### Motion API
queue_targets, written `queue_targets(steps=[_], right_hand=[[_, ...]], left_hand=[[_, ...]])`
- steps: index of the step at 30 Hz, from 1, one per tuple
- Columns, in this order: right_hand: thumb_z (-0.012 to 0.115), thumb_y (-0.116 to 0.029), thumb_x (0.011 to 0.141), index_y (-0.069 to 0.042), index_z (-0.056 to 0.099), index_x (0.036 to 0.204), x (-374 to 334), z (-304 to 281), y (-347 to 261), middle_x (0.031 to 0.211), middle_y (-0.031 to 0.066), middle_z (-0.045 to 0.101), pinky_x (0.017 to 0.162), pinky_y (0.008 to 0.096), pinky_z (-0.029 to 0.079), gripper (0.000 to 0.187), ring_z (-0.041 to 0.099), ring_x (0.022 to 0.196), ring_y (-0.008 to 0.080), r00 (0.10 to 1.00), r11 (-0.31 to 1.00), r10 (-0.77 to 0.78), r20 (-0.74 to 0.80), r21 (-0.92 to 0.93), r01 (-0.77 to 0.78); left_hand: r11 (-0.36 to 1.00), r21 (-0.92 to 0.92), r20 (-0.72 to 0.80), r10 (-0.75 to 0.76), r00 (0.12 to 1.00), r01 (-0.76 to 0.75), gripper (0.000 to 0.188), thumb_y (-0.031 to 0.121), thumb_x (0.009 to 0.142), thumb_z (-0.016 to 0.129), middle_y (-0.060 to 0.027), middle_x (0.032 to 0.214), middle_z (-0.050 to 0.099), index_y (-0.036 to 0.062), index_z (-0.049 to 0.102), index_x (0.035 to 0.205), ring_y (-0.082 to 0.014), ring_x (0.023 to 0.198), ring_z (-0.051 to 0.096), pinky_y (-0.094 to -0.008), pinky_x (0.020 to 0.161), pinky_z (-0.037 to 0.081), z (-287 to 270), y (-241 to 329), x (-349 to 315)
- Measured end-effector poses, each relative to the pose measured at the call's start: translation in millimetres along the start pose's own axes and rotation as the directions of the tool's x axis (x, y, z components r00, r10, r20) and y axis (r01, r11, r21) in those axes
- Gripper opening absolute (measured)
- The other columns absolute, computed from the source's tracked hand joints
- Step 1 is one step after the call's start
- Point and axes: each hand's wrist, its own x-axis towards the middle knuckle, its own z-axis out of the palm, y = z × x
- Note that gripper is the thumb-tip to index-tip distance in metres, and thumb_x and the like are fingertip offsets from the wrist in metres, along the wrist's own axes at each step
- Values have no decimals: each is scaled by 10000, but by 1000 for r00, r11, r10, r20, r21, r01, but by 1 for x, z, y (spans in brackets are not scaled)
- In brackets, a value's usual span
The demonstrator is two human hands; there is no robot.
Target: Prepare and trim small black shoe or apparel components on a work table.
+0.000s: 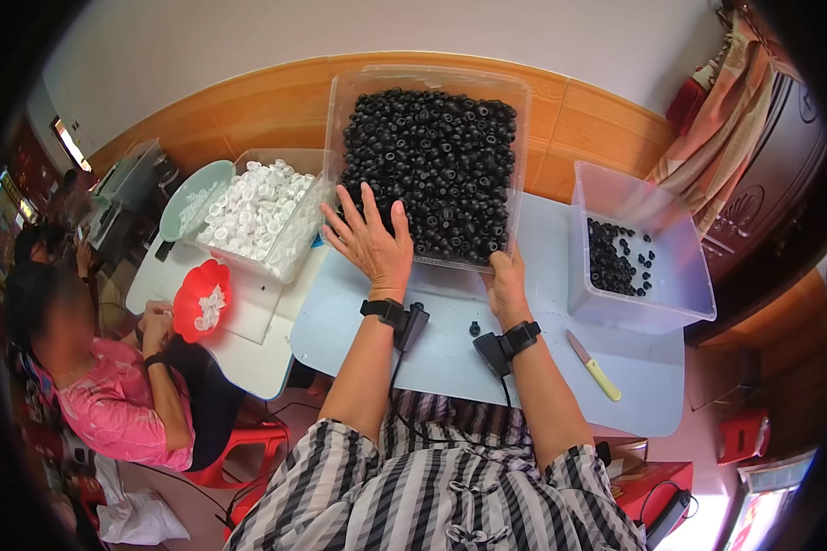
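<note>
A large clear plastic box [521, 156] full of small, round black plastic pieces [432, 151] stands at the far side of the pale blue table. My left hand [377, 248] has its fingers spread over the front left part of this box, against the black pieces or just above them; I cannot tell which. At the front right corner, my right hand [507, 283] grips the box's edge, its fingers partly hidden beneath. One loose black piece [475, 327] lies on the table between my wrists. To the right, a second clear box [648, 317] holds a smaller amount of black pieces.
A knife [594, 365] with a yellow handle lies right of my right forearm. Leftward stand a box of white plastic pieces [257, 207], a pale green bowl [173, 223] and a red bowl [186, 303]. Another person [124, 395] in pink sits there. Cords hang from my wrist devices.
</note>
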Motion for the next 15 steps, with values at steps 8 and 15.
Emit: queue_targets(steps=[8, 15], right_hand=[[485, -43, 865, -53, 393, 1445, -3, 1, 7, 1258, 48, 555, 966, 379, 488, 587, 568, 1107, 195, 999, 999, -35, -41, 2, 35], [523, -68, 833, -62, 406, 1431, -9, -7, 9, 1254, 41, 540, 1004, 383, 449, 610, 534, 1132, 200, 1000, 1000, -21, -10, 18, 21]], left_hand=[[1000, -9, -5, 10, 1000, -10, 564, 455, 997, 472, -188, 1581, 284, 87, 502, 1423, -469, 1468, 137, -601, 1163, 85, -2, -2, 2], [999, -31, 13, -18, 1000, 18, 552, 437, 1001, 472, -166, 1583, 290, 103, 483, 1440, -445, 1472, 147, -591, 1169, 82, -7, 0, -2]])
